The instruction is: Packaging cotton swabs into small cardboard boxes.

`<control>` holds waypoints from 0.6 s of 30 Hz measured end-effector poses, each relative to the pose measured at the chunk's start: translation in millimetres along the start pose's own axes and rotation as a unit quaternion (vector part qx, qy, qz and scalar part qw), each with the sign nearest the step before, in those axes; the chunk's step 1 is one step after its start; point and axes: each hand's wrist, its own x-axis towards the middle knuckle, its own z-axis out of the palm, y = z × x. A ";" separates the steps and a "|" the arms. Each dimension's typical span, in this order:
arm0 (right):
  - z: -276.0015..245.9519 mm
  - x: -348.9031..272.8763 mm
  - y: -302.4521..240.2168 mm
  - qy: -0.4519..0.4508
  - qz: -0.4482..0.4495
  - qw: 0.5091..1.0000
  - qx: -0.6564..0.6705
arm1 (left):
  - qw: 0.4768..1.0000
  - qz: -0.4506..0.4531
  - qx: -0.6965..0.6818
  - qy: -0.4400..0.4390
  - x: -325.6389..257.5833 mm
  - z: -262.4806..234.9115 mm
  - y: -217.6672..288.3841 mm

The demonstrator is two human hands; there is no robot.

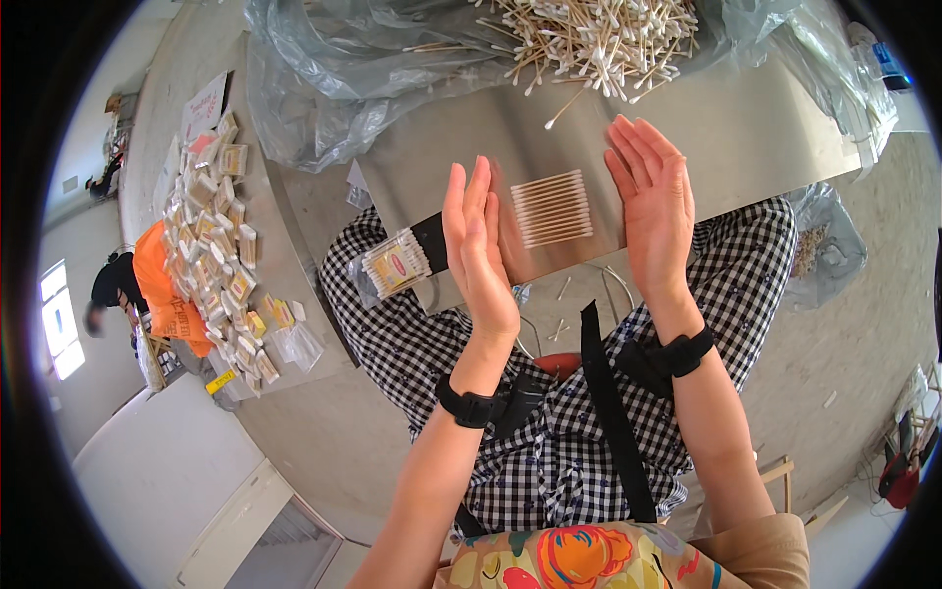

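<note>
A flat row of cotton swabs (551, 209) lies side by side on the metal table (432, 177), close to its near edge. On the left of the row is my left hand (475, 236), palm turned inward, fingers stretched out and holding nothing. Across from it, my right hand (654, 201) is also open, its palm facing the swabs from the right. Neither hand touches the row. Beyond them, a big loose heap of cotton swabs (608, 39) rests on a grey plastic bag (334, 98). Left of my left hand, a filled pack of swabs (394, 265) sits by a black strip (429, 240).
Many small swab packs (221, 236) are piled on another table at the left, near an orange bag (167, 294). A clear bag of swabs (812, 250) is by my right knee. A few swabs (560, 329) lie on the floor. Another person (118, 285) is at the far left.
</note>
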 end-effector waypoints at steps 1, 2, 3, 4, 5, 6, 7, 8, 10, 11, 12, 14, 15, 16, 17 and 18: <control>-0.8 0.8 -1.0 0.004 -0.005 1.000 -0.007 | 1.000 0.019 0.022 -0.005 -0.2 -4.3 -2.3; -1.9 1.9 -2.4 0.008 -0.011 1.000 -0.015 | 0.998 0.037 0.044 -0.011 -1.2 -7.2 -4.0; -4.0 3.7 -4.5 0.008 -0.011 1.000 -0.014 | 0.998 0.038 0.044 -0.011 -4.6 -9.1 -4.4; -6.5 5.8 -6.5 0.016 -0.032 0.999 -0.039 | 0.982 0.089 0.157 -0.049 -7.9 -7.5 1.8; -8.3 7.7 -9.0 0.024 -0.053 0.996 -0.064 | 0.950 0.138 0.268 -0.086 -10.3 -7.0 5.4; -9.1 9.5 -12.0 0.023 -0.052 0.996 -0.064 | 0.921 0.161 0.333 -0.121 -11.3 -10.5 4.0; -9.2 11.1 -16.2 0.053 -0.057 0.992 -0.094 | 0.900 0.154 0.384 -0.134 -14.8 -8.6 3.4; -10.4 11.8 -18.8 0.083 -0.061 0.987 -0.125 | 0.872 0.155 0.440 -0.152 -18.1 -6.1 4.8; -18.2 10.9 -16.9 0.056 -0.060 0.983 -0.163 | 0.839 0.156 0.493 -0.169 -24.1 -1.5 3.8; -20.6 10.3 -15.0 0.029 -0.059 0.977 -0.200 | 0.824 0.161 0.516 -0.171 -27.2 -0.2 0.0; -21.2 9.6 -11.5 0.029 -0.060 0.977 -0.201 | 0.808 0.166 0.539 -0.172 -28.8 0.6 -2.4; -16.3 8.0 -4.7 -0.007 -0.069 0.957 -0.283 | 0.810 0.171 0.533 -0.173 -29.8 2.8 -5.5; -13.3 7.4 -2.6 -0.025 -0.074 0.943 -0.324 | 0.813 0.175 0.528 -0.173 -30.2 4.0 -7.0; -6.5 6.2 -5.7 -0.028 -0.065 0.939 -0.335 | 0.813 0.174 0.528 -0.172 -30.0 4.1 -8.4; -5.4 5.7 -6.1 -0.028 -0.064 0.939 -0.336 | 0.804 0.167 0.544 -0.173 -28.9 4.7 -10.3; -4.7 5.1 -6.0 -0.032 -0.062 0.936 -0.345 | 0.794 0.160 0.560 -0.174 -28.2 5.0 -11.9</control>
